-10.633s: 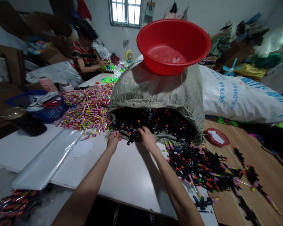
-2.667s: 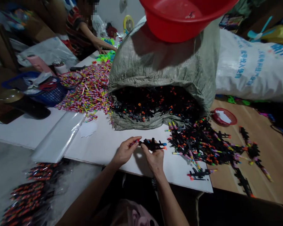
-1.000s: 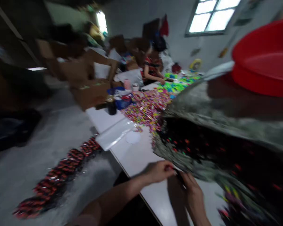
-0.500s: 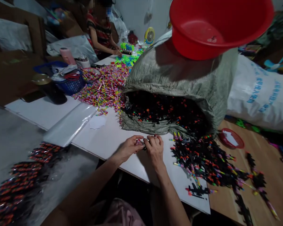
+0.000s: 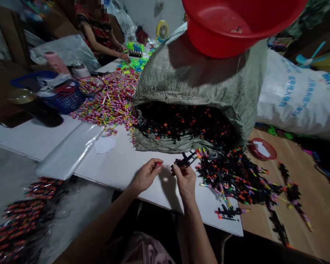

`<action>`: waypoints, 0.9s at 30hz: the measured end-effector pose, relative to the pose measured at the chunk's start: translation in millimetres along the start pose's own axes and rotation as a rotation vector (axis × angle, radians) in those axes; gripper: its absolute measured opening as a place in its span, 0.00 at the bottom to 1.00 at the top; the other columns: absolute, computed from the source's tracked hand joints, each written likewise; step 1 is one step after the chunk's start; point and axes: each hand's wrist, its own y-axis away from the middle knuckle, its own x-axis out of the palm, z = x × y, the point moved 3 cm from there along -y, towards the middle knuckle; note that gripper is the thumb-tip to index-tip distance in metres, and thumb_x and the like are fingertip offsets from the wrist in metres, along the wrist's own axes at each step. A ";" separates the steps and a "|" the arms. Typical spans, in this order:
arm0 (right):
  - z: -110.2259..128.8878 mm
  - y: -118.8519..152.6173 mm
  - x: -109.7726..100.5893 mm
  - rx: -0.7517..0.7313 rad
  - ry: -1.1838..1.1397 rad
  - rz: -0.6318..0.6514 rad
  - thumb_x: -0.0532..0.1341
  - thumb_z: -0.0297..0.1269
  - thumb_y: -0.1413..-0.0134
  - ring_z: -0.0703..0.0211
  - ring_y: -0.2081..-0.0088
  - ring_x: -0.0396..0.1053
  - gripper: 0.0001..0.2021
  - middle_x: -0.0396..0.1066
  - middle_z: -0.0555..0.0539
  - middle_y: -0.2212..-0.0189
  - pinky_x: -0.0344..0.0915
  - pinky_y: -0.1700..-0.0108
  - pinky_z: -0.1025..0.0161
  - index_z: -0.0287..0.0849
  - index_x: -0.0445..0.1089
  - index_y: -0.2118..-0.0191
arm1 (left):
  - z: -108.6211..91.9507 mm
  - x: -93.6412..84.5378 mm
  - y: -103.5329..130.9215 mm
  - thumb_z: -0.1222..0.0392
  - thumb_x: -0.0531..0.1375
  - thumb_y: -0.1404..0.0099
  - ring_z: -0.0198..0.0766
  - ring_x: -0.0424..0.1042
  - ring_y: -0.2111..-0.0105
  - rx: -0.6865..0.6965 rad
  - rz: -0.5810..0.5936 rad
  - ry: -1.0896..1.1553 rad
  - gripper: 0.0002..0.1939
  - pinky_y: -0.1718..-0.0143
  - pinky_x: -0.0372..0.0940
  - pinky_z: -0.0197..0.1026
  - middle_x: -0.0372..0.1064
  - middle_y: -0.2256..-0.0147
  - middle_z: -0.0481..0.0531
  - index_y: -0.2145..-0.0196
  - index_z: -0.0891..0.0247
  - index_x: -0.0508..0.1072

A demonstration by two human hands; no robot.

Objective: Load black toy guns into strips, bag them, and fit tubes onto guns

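Observation:
My right hand grips a black toy gun with an orange tip, held above the white tabletop. Between the fingertips of my left hand is a small pink-red candy tube, mostly covered by the fingers. A gap separates the two hands. Just right of my right hand lies a pile of black toy guns, several with colourful tubes attached. Behind the hands, a grey woven sack gapes open, full of black toy guns with orange parts.
A red basin rests on the sack. Colourful candy tubes lie heaped beside a blue basket and a dark bottle. Clear plastic bags hang over the table edge. At the back sits a person, hands at green pieces.
My hands have moved apart. The toy gun now shows raised in my right hand, while a tube stays in my left. The whole view has shifted slightly.

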 end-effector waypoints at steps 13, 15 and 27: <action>-9.8 14.7 6.3 0.051 -0.051 -0.054 0.69 0.45 0.68 0.56 0.70 0.71 0.13 0.76 0.46 0.75 0.69 0.65 0.58 0.41 0.73 0.75 | 2.9 5.0 4.8 0.55 0.57 0.39 0.37 0.72 0.63 0.007 0.003 -0.050 0.18 0.60 0.67 0.38 0.75 0.60 0.55 0.55 0.66 0.73; -12.9 16.2 7.2 0.065 -0.055 -0.095 0.69 0.47 0.69 0.54 0.70 0.72 0.15 0.77 0.45 0.74 0.69 0.64 0.57 0.41 0.74 0.75 | 0.5 5.7 6.2 0.56 0.56 0.38 0.38 0.72 0.61 0.029 0.007 -0.099 0.16 0.57 0.67 0.39 0.75 0.59 0.55 0.55 0.65 0.73; -29.3 21.4 7.2 0.154 -0.025 -0.133 0.70 0.46 0.72 0.56 0.76 0.70 0.16 0.75 0.46 0.79 0.70 0.71 0.60 0.40 0.76 0.75 | 4.2 24.8 31.8 0.67 0.48 0.35 0.41 0.72 0.55 0.222 0.047 -0.582 0.20 0.51 0.66 0.44 0.73 0.55 0.58 0.48 0.64 0.69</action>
